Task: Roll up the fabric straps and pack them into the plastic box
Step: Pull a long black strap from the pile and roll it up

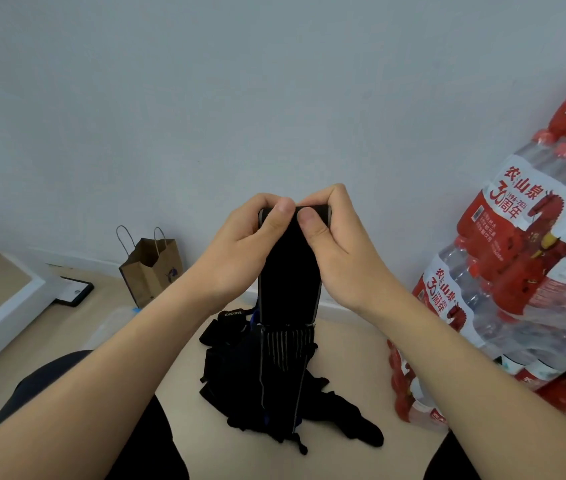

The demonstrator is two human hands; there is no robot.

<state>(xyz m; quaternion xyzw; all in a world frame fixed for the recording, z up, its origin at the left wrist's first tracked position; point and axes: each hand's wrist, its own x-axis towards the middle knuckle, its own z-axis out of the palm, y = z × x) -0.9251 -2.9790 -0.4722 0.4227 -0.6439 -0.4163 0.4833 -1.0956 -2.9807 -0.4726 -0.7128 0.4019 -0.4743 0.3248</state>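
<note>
I see bare floor open to the L; bottle packs wall off the R, strap pile blocks centre.

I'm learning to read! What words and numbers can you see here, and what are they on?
"XUEYING": white letters on a black strap in the pile on the floor.
"农夫山泉": red letters on the water bottle pack.
"30周年": under it, and again on a lower pack.
"1996-2024": tiny beside the 30, barely readable.
Small white print on the red labels: too blurred.
Paper bag logo: too blurred.
</note>
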